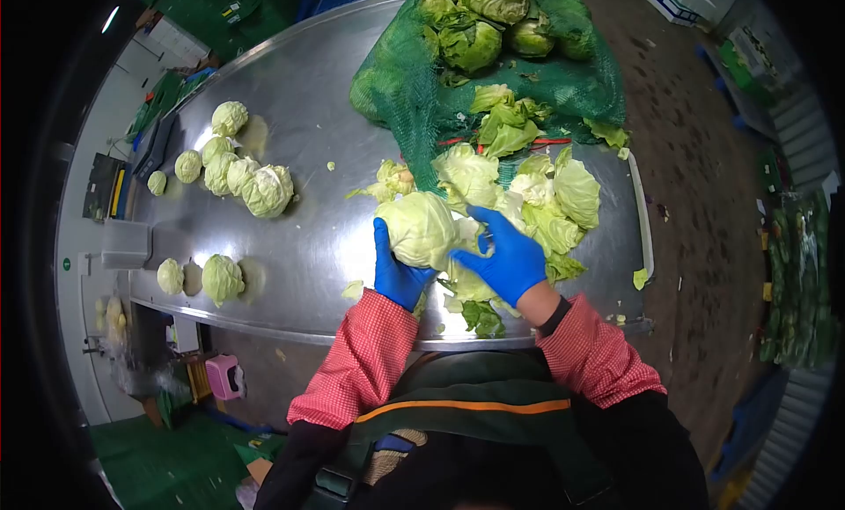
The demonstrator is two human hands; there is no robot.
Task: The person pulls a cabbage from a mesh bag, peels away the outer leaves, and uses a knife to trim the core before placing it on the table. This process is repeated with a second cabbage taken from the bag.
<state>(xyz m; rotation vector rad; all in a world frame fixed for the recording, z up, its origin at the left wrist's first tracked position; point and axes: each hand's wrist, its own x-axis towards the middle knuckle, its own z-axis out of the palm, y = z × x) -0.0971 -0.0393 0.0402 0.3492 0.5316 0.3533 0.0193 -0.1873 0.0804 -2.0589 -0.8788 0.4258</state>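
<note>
A pale green cabbage rests in my left hand, whose blue-gloved fingers cup it from below and from the left. To its right is my right hand, also gloved in blue, with thumb and fingers spread apart and the tips close to the cabbage's side. Nothing shows between those fingers. Loose cabbage leaves lie heaped beyond and under my right hand. A torn leaf with a pale stump sits just behind the held cabbage. Darker leaf scraps lie near the table's front edge.
A green mesh sack with several untrimmed cabbages stands at the table's back. Trimmed cabbages sit on the left side of the metal table, two nearer the front. A clear plastic container is at the left end.
</note>
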